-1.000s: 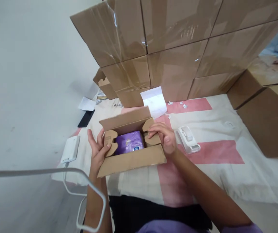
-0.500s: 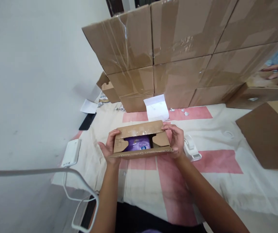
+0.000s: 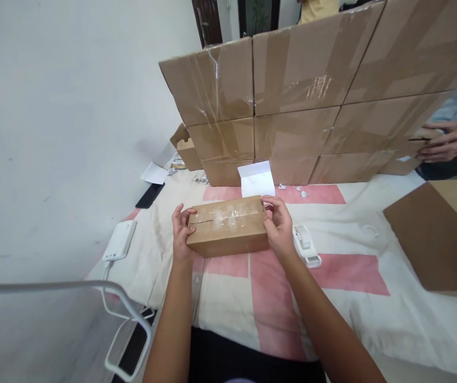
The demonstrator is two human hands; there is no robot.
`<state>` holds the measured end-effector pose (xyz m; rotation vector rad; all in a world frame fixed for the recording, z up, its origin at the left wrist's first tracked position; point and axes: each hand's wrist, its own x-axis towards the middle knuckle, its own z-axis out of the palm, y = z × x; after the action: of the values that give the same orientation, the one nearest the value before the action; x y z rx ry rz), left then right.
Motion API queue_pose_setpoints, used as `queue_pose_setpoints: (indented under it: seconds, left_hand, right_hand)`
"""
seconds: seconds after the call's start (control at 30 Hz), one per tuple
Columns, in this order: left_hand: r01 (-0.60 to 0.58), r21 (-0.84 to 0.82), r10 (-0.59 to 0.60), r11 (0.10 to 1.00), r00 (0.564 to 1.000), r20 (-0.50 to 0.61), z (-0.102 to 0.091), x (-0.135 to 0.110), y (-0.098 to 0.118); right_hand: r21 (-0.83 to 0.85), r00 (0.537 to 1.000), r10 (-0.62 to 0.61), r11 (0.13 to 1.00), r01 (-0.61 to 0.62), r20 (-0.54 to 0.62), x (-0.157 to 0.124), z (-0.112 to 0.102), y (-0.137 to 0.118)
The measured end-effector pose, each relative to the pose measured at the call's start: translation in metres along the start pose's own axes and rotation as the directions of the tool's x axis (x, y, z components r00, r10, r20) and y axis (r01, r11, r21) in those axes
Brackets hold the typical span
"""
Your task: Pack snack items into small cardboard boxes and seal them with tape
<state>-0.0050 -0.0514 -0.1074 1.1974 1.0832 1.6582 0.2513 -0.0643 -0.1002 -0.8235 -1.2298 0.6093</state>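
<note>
A small brown cardboard box [image 3: 228, 229] rests on the pink-and-cream cloth [image 3: 332, 276] in front of me, its top flaps folded down flat. My left hand [image 3: 181, 231] clasps the box's left end, fingers curled over the top edge. My right hand [image 3: 279, 229] clasps its right end the same way. Nothing of the box's inside shows.
A wall of taped cardboard cartons [image 3: 292, 101] stands behind. A white tape dispenser [image 3: 306, 246] lies right of my right hand, a white slip of paper [image 3: 257, 180] behind the box. A big carton [image 3: 439, 234] sits at right. Another person's hand [image 3: 441, 141] touches a carton far right. A white device [image 3: 119, 247] and black phone [image 3: 149, 196] lie at left.
The box's flaps have been folded shut over the purple packet, which no longer shows. Both hands moved from the flaps to the box's ends. The view tilted up.
</note>
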Motion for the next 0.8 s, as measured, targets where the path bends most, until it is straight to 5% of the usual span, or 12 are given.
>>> queue_pose_setpoints:
  seconds: [0.27,0.37,0.43,0.5,0.57,0.67,0.8]
  left_hand:
    - [-0.064,0.083,0.063,0.995,0.998,0.020,-0.001,0.003,-0.003]
    - [-0.137,0.299,0.086,0.944,0.980,0.180,-0.011,0.009,0.016]
    - [-0.237,0.544,0.049,0.805,0.940,0.336,-0.012,0.007,0.037]
    - [-0.378,0.737,0.033,0.560,0.899,0.437,-0.003,-0.003,0.057]
    - [-0.517,0.776,0.036,0.361,0.839,0.542,0.015,-0.017,0.067]
    - [-0.662,0.711,0.056,0.237,0.740,0.670,0.043,-0.030,0.064]
    - [-0.716,0.670,0.071,0.195,0.692,0.719,0.055,-0.013,0.049]
  right_hand:
    - [0.056,0.997,0.041,0.998,-0.038,-0.061,0.000,0.003,-0.001]
    - [0.053,0.993,0.053,0.997,-0.048,-0.105,-0.002,0.005,-0.001]
    - [0.041,0.991,0.058,0.998,-0.053,-0.117,-0.003,0.008,-0.001]
    - [0.015,0.989,0.079,0.997,-0.078,-0.128,-0.003,0.009,-0.005]
    - [-0.041,0.985,0.133,0.990,-0.139,-0.111,-0.003,0.005,-0.014]
    - [-0.187,0.974,0.223,0.956,-0.227,-0.042,-0.005,-0.023,-0.035]
    - [-0.412,0.955,0.280,0.863,-0.293,-0.092,-0.019,-0.095,-0.051]
